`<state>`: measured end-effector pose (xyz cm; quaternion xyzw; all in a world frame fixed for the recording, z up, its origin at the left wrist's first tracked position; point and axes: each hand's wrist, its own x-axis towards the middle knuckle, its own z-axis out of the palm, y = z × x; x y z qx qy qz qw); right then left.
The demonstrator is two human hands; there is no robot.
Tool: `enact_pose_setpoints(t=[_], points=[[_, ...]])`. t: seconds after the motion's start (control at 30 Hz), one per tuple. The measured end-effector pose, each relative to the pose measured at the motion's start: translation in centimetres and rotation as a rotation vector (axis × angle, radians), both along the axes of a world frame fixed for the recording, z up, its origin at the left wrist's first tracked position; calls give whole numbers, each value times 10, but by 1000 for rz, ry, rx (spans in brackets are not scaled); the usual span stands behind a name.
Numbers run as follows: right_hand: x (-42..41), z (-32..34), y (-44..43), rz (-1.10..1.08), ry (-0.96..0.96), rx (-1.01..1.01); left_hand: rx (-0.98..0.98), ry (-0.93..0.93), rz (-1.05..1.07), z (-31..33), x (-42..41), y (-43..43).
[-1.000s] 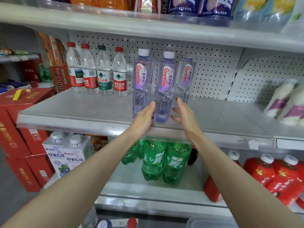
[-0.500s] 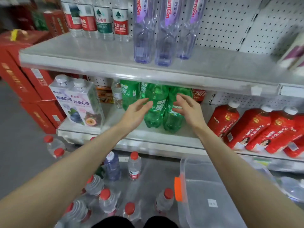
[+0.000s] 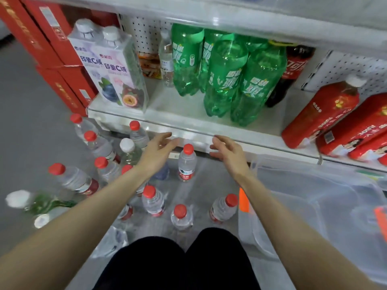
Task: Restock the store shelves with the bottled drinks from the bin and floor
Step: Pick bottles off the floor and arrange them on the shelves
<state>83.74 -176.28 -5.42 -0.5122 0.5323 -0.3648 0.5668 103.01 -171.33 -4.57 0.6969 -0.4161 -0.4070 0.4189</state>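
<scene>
Near shelf edge (image 3: 194,133), left hand (image 3: 155,153), right hand (image 3: 229,153), grip released, seemingly clear of bottle (image 3: 187,166)

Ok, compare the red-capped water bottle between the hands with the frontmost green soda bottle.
The clear red-capped water bottle stands on the floor, the green plastic soda bottle on the shelf. The water bottle is colourless and smaller, the soda bottle tinted and bulkier. Both stand upright.

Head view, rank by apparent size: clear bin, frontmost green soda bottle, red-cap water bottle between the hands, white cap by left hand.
1. clear bin, though nearest the camera
2. frontmost green soda bottle
3. red-cap water bottle
4. white cap
</scene>
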Motion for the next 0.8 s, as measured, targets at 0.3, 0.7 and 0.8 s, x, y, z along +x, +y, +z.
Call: enact_pose_setpoints(t=[0.3, 0.7, 0.8], points=[[31, -38, 12, 84, -29, 72, -29, -156, 96, -45, 37, -1], [29, -43, 4, 100, -11, 79, 35, -289, -37, -68, 51, -23], [30, -36, 6, 100, -36, 74, 29, -294, 1, -58, 56, -12]])
